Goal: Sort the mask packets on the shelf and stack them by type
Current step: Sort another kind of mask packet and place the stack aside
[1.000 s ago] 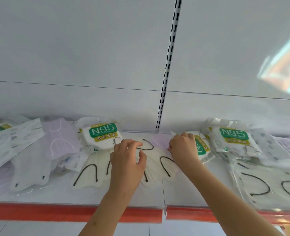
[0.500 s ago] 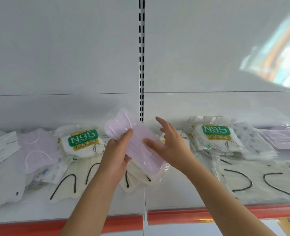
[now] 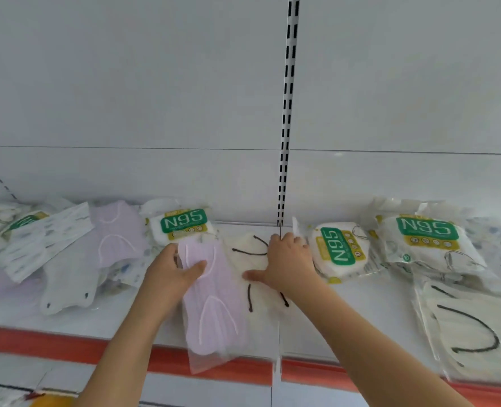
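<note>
Head view, left hand (image 3: 170, 274) grips lilac packet (image 3: 211, 306), right hand (image 3: 287, 262) on cream packet (image 3: 255, 254)

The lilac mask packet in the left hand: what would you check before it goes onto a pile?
1. Left hand grips the lilac mask packet in clear plastic: ok.
2. Matching lilac packet lying on the white shelf to the left: ok.
3. That lilac packet already neatly stacked: not ok, it overlaps other types.
4. Right hand free of the lilac packet: ok, it rests on the cream packets with black ear loops.
5. Held packet fully over the shelf: not ok, it overhangs the orange front edge.
</note>
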### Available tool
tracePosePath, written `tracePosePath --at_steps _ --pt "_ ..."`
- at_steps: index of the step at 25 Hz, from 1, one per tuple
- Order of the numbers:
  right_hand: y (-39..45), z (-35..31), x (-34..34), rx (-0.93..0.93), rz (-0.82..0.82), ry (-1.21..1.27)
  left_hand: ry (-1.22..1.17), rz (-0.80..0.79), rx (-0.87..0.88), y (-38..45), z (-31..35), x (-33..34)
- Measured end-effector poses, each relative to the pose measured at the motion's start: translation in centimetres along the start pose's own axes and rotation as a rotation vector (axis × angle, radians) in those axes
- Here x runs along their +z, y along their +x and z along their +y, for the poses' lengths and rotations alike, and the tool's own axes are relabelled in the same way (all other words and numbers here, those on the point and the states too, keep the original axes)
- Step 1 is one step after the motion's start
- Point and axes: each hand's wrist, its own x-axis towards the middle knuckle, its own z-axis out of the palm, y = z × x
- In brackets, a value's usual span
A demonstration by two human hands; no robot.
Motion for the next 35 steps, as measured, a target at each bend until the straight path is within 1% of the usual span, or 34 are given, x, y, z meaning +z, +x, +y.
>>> tracePosePath --at_steps 1,4,6,8,9,10,11,12,13,14,15,16,17,19,20,21,22,23,24,25,26,27,28,29,30,31,32,33,34,35 --pt "0.3 -0.7 -0.1 0.021 -0.029 0.005 0.067 0.046 0.006 0.1 -0.7 -0.2" --pt "1.2 -1.8 -0.5 0.053 -0.134 0.194 0.174 0.125 0.06 -0.1 -1.8 0.3" --pt "1.5 -1.8 -0.2 0.038 -0.193 0.287 0.33 0.222 0.087 -0.4 -2.0 0.8" --pt "1.4 -1.4 -0.6 0.023 -0.148 0.445 0.45 0.338 0.108 -0.5 -2.4 1.2" --pt "1.1 -1.0 -1.3 0.025 -0.073 0.55 0.432 0.382 0.143 -0.6 -2.4 1.2" --pt "1.0 -0.5 -2.2 0.038 0.051 0.651 0.389 0.406 0.188 -0.5 -2.3 1.1" --pt "0.8 -0.1 -3.4 0.057 0.195 0.747 0.349 0.385 0.219 -0.4 -2.3 1.1" --pt "0.6 0.2 -4.6 0.07 0.326 0.854 0.358 0.318 0.235 -0.3 -2.2 1.1" --pt "0.2 0.2 -5.9 0.067 0.416 0.978 0.414 0.237 0.237 -0.4 -2.2 1.4" --pt "-0.3 0.1 -6.9 0.038 0.454 1.1 0.519 0.167 0.253 -0.7 -2.3 2.0" --pt "-0.8 -0.3 -7.6 0.003 0.452 1.2 0.628 0.117 0.28 -1.3 -2.4 2.6" --pt "-1.3 -0.7 -8.1 -0.025 0.437 1.265 0.753 0.107 0.305 -1.8 -2.4 3.5" --pt "-1.6 -1.0 -8.2 -0.03 0.423 1.295 0.788 0.096 0.325 -2.3 -2.1 4.3" --pt "-1.7 -1.6 -7.9 -0.017 0.425 1.321 0.816 -0.028 0.377 -2.7 -0.6 5.8" --pt "-1.7 -1.9 -7.7 -0.016 0.419 1.347 0.792 -0.099 0.381 -2.6 0.4 6.3" --pt "-1.7 -2.2 -7.6 -0.018 0.409 1.386 0.719 -0.125 0.395 -2.3 1.3 7.1" --pt "-1.7 -2.4 -7.7 -0.013 0.41 1.442 0.649 -0.208 0.346 -2.5 2.7 7.2" --pt "-1.7 -2.4 -7.8 -0.007 0.421 1.503 0.478 -0.214 0.332 -2.6 3.2 7.2" --pt "-1.4 -2.4 -7.7 -0.001 0.429 1.554 0.248 -0.252 0.331 -3.2 2.7 5.6" --pt "-1.2 -2.6 -7.7 0.0 0.42 1.581 0.045 -0.256 0.308 -3.3 2.6 3.8" --pt "-0.8 -3.0 -7.4 0.004 0.391 1.555 -0.224 -0.257 0.186 -3.4 3.2 1.9" --pt "-0.4 -3.8 -6.8 -0.002 0.341 1.479 -0.484 -0.247 0.057 -2.6 3.4 0.8" --pt "-0.2 -5.1 -6.0 -0.025 0.262 1.366 -0.649 -0.321 -0.024 -2.2 2.9 -0.8" --pt "-0.3 -6.7 -5.1 -0.064 0.155 1.259 -0.63 -0.389 -0.01 -2.4 1.9 -2.2" --pt "-0.9 -8.3 -4.3 -0.116 0.04 1.164 -0.599 -0.382 -0.026 -2.6 0.9 -3.3" --pt "-1.4 -9.8 -3.4 -0.158 -0.037 1.113 -0.565 -0.279 -0.034 -2.7 -0.3 -4.2" --pt "-1.9 -10.8 -2.5 -0.184 -0.071 1.106 -0.612 -0.149 -0.085 -2.6 -1.6 -5.2" --pt "-2.3 -11.3 -1.4 -0.211 -0.06 1.11 -0.65 -0.002 -0.137 -2.5 -2.9 -6.2" --pt "-2.6 -11.4 -0.5 -0.249 -0.023 1.003 -0.674 0.122 -0.194 -2.6 -4.4 -7.3" --pt "-3.1 -11.2 0.5 -0.305 0.005 0.754 -0.69 0.213 -0.221 -2.8 -5.4 -8.7"
